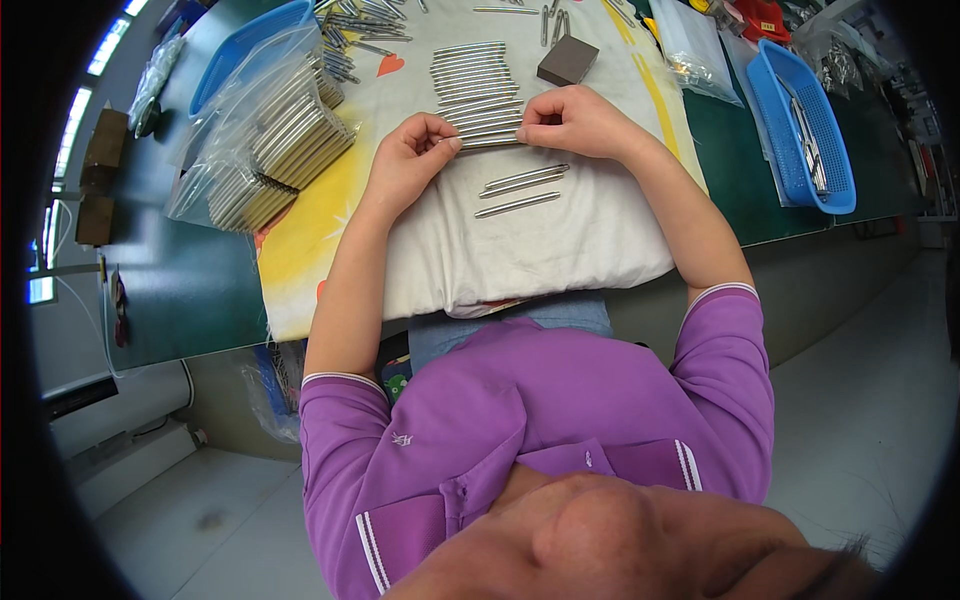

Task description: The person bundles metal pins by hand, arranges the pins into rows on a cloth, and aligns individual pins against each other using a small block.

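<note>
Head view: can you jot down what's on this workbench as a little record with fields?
Left hand: pinches the left end of a metal rod
Right hand: pinches the same rod's right end
Work surface: white cloth over a green bench
Sorted: row of rods lined up beyond the hands
Loose: three rods nearer the person
Left side: clear bag of rods
Right side: blue basket
Other: dark block

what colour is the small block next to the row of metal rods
Dark brown; the block lies right of the rod row, seen in the head view.
</note>
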Demonstrator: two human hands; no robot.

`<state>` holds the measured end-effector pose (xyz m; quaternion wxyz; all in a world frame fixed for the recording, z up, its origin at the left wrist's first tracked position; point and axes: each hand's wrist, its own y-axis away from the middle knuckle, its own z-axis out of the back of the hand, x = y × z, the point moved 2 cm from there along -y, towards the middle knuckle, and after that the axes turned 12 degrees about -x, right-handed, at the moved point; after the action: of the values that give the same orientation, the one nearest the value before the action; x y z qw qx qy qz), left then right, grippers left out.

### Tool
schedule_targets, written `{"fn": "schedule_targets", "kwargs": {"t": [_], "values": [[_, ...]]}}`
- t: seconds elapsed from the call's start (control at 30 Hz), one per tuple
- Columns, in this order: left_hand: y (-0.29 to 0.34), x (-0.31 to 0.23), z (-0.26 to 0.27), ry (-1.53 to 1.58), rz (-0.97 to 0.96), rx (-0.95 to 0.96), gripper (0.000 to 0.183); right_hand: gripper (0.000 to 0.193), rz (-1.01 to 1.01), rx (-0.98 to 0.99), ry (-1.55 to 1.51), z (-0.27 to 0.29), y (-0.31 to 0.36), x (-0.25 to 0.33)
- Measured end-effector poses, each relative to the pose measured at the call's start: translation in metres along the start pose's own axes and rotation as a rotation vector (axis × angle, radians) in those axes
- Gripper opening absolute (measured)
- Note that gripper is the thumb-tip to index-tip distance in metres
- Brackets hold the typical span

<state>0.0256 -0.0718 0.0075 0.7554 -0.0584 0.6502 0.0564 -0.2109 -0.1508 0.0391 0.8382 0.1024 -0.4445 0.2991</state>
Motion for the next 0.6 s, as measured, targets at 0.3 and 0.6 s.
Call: {"fn": "schedule_targets", "kwargs": {"t": [0.3, 0.6], "values": [[0.0001, 0.0033, -0.0019, -0.012, 0.013, 0.027, 0.011, 0.019, -0.007, -0.033, -0.005, 0.0013, 0.0004, 0.0019], [0.0007, -0.0008, -0.0033, -0.130, 0.025, 0.062, 0.013, 0.017, 0.015, -0.073, -0.053, 0.0009, -0.0010, -0.0009]]}}
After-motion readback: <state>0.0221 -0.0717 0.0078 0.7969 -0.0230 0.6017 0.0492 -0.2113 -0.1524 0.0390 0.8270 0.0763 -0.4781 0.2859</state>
